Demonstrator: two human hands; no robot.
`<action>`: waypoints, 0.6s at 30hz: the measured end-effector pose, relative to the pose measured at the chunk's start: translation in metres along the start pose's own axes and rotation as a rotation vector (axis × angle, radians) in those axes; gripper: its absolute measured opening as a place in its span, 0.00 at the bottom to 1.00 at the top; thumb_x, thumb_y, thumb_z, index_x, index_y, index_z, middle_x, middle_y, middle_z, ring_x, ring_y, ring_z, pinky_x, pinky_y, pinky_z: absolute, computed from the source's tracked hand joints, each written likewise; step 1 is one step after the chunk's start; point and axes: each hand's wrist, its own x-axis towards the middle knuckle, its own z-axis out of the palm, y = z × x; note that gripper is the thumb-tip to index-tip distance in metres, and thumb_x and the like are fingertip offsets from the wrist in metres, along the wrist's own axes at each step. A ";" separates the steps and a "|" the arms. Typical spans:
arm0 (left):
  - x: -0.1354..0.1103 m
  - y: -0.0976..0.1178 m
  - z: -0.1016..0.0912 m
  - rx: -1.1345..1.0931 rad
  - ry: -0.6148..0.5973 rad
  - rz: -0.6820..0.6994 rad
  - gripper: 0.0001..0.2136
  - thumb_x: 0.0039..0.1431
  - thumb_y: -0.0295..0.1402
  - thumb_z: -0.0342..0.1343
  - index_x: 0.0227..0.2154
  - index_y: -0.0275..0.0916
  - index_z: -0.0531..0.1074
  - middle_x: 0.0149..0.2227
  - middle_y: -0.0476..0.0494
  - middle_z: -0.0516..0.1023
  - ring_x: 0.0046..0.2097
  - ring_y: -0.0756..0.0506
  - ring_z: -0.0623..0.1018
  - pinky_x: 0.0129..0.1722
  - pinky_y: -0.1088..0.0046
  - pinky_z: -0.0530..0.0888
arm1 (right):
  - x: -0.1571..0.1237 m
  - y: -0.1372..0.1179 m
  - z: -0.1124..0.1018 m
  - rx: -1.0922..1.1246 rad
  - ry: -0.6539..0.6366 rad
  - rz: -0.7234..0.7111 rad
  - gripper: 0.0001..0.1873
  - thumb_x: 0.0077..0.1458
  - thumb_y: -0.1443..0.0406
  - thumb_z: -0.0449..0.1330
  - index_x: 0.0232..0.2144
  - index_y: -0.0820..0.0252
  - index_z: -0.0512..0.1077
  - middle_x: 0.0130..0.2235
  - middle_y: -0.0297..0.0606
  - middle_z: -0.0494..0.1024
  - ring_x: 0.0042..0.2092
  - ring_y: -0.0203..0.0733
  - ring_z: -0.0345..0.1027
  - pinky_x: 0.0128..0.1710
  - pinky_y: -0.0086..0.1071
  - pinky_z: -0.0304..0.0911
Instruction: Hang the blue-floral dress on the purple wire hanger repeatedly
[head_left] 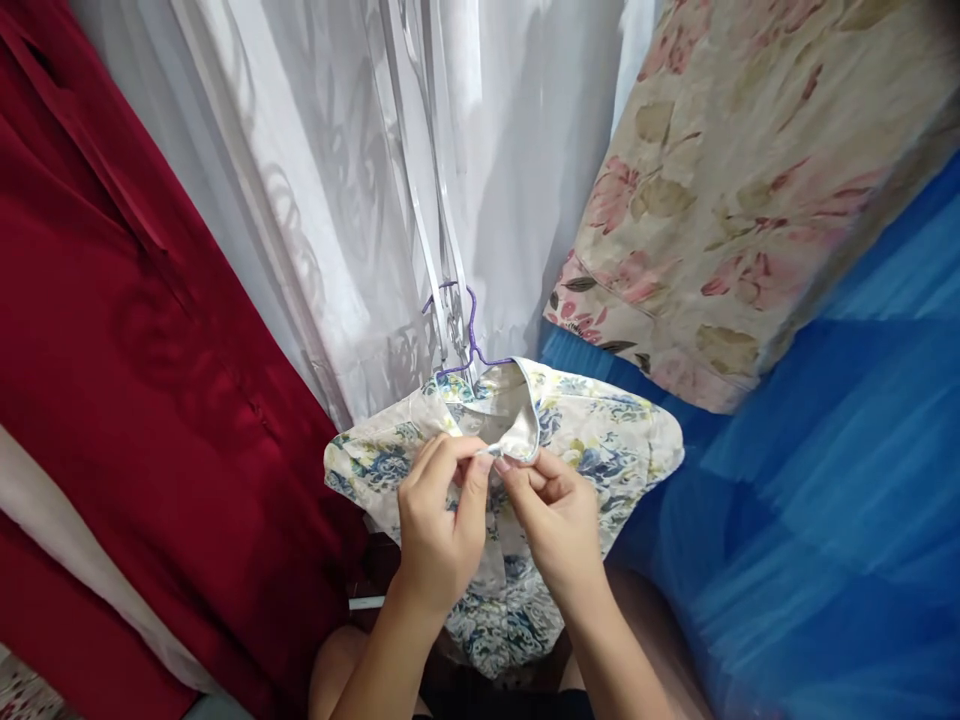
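A white dress with blue and yellow flowers (600,430) hangs in front of me on a purple hanger (474,325). The hanger's hook is by some white straps (431,200). At the front of the neckline, my left hand (442,510) pinches the collar edge between thumb and fingers. Close beside it, my right hand (555,505) pinches the same edge, its fingertips almost touching the left ones. Whatever small fastening may lie between the fingertips is hidden. The lower part of the dress hangs down between my forearms.
Long red cloth (187,400) hangs on the left. White curtain-like fabric (315,150) fills the back. On the right hang a cream cloth with pink flowers (712,220) and blue tulle (810,520). My knees are at the bottom, below the dress.
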 end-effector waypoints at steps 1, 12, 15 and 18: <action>0.005 -0.002 0.000 0.004 0.025 -0.003 0.04 0.63 0.26 0.54 0.38 0.39 0.72 0.33 0.47 0.74 0.36 0.49 0.73 0.39 0.74 0.69 | 0.003 0.001 0.000 -0.018 -0.008 -0.007 0.14 0.55 0.57 0.65 0.28 0.61 0.70 0.19 0.24 0.57 0.22 0.29 0.42 0.22 0.27 0.40; 0.052 -0.039 -0.022 -0.102 0.513 -0.152 0.08 0.63 0.37 0.56 0.36 0.38 0.74 0.33 0.47 0.75 0.37 0.48 0.75 0.39 0.75 0.70 | -0.002 0.030 -0.010 -0.203 -0.006 0.069 0.18 0.54 0.56 0.63 0.21 0.59 0.64 0.15 0.22 0.54 0.19 0.28 0.40 0.19 0.27 0.37; 0.051 -0.083 -0.044 -0.314 0.695 -0.277 0.06 0.61 0.34 0.58 0.36 0.36 0.74 0.30 0.50 0.73 0.33 0.52 0.73 0.35 0.79 0.69 | -0.014 0.037 -0.013 -0.195 -0.042 0.103 0.18 0.55 0.55 0.63 0.22 0.59 0.64 0.15 0.21 0.53 0.19 0.28 0.39 0.20 0.27 0.37; 0.036 -0.130 -0.059 -0.709 0.871 -0.639 0.03 0.60 0.28 0.58 0.30 0.36 0.72 0.26 0.54 0.68 0.28 0.55 0.70 0.33 0.83 0.67 | -0.024 0.045 -0.007 -0.192 -0.099 0.136 0.19 0.55 0.55 0.62 0.22 0.58 0.62 0.15 0.21 0.51 0.19 0.28 0.38 0.21 0.27 0.37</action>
